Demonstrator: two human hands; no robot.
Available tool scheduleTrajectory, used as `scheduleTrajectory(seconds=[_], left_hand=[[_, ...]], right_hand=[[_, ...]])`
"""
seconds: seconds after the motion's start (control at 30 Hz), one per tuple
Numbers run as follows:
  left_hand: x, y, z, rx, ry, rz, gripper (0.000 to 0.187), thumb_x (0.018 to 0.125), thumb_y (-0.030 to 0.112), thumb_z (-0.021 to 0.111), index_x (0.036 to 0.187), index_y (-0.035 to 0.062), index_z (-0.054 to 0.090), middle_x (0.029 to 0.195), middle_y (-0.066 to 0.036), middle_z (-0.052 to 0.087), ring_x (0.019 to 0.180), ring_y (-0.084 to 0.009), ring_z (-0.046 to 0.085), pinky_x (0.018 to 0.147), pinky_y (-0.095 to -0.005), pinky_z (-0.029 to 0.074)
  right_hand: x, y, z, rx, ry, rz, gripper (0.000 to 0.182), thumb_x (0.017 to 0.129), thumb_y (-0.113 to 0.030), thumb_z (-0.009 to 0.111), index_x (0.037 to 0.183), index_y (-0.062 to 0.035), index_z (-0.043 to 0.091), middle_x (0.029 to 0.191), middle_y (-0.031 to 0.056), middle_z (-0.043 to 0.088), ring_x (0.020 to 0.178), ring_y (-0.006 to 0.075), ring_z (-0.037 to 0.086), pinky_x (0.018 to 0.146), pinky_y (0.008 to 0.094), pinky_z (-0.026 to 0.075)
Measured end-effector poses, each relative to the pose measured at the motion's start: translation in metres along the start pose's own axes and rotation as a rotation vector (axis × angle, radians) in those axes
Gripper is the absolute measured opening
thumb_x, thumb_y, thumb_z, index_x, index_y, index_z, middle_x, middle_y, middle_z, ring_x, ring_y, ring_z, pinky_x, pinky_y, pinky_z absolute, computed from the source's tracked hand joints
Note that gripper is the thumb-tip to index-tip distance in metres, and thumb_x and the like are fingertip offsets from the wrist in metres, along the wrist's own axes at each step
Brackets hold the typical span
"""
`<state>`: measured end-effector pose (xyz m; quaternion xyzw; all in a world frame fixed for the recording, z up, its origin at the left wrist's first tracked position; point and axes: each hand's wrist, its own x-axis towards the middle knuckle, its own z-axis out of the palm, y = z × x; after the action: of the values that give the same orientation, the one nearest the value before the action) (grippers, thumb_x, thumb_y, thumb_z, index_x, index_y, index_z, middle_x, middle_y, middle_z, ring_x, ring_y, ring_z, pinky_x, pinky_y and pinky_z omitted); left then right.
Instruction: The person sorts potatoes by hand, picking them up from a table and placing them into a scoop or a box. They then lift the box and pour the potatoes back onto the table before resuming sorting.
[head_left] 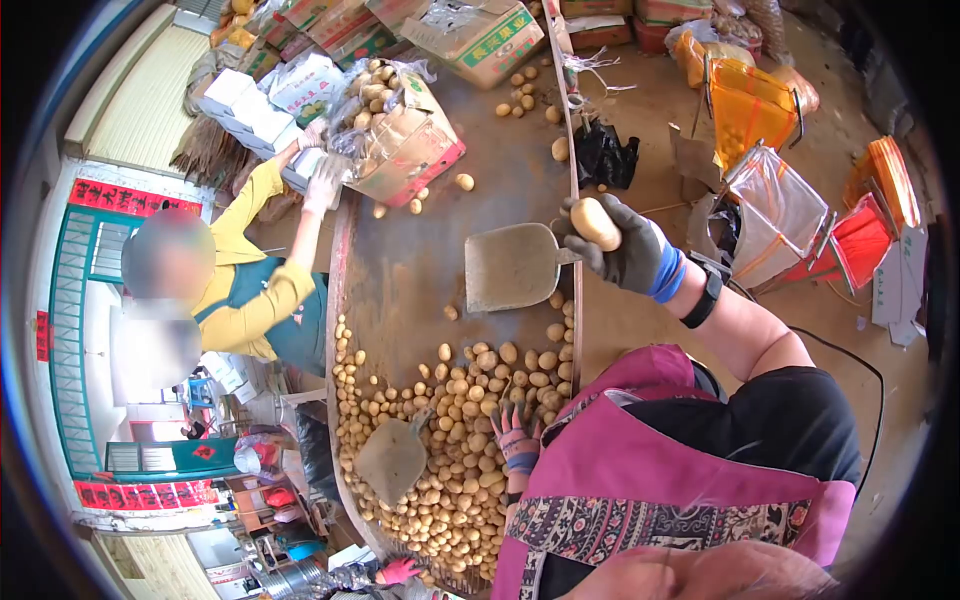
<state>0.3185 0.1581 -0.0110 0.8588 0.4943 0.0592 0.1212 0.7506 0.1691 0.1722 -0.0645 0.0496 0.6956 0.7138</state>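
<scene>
My right hand (630,250), in a grey glove with a blue cuff, is closed around a large potato (596,223). A flat metal scoop (512,268) lies beside it, its short handle reaching toward the glove; whether the fingers also touch the handle is unclear. Lower down, my left hand (517,440), in a grey and pink glove, rests with fingers spread at the edge of the potato pile (470,410). Nothing shows in its grasp. A second scoop (391,461) lies on the pile.
Across the metal table (400,260), a co-worker in yellow (250,290) has both hands near an open carton of potatoes (405,135). More cartons (480,40) stand at the table's far end. Behind the table's rail are a black bag (605,155) and framed mesh bags (750,110).
</scene>
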Motion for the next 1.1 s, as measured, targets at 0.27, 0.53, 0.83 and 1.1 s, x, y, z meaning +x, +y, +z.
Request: scheduleTrajectory(seconds=[0.27,0.53,0.83,1.1], left_hand=[[-0.001,0.021,-0.010,-0.015,-0.031,-0.081,0.060,0.076,0.030,0.074,0.131,0.0202,0.053,0.140,-0.012,0.043,0.139,-0.0458,0.022,0.112,-0.0535,0.029],[-0.005,0.012,-0.002,0.003,0.015,0.009,0.066,0.073,0.027,0.075,0.134,0.0218,0.051,0.141,-0.011,0.041,0.140,-0.0465,0.019,0.113,-0.0540,0.027],[-0.003,0.020,0.001,0.004,0.023,-0.077,0.067,0.071,0.027,0.075,0.134,0.0232,0.051,0.140,-0.011,0.042,0.140,-0.0446,0.020,0.113,-0.0529,0.028],[-0.030,-0.010,-0.019,-0.402,0.138,-0.093,0.068,0.074,0.020,0.074,0.135,0.0069,0.047,0.139,-0.018,0.043,0.131,-0.0409,0.037,0.110,-0.0475,0.033]], right_hand=[[0.004,-0.050,-0.092,-0.052,0.068,-0.032,0.026,0.090,-0.027,0.066,0.109,-0.0113,0.059,0.098,0.0121,0.063,0.077,0.0203,0.064,0.057,0.0236,0.058],[-0.011,-0.231,-0.194,0.041,0.445,-0.755,0.020,0.089,-0.027,0.064,0.084,-0.0083,0.059,0.074,0.0046,0.060,0.073,0.0223,0.062,0.066,0.0300,0.055],[0.030,-0.203,-0.168,-0.237,0.184,-0.796,0.026,0.089,-0.025,0.064,0.101,-0.0034,0.057,0.101,0.0156,0.065,0.094,0.0294,0.064,0.083,0.0315,0.056],[0.047,0.071,-0.139,-0.245,-0.196,0.331,0.038,0.096,-0.026,0.056,0.125,-0.0019,0.055,0.105,0.0138,0.067,0.086,0.0213,0.067,0.065,0.0264,0.054]])
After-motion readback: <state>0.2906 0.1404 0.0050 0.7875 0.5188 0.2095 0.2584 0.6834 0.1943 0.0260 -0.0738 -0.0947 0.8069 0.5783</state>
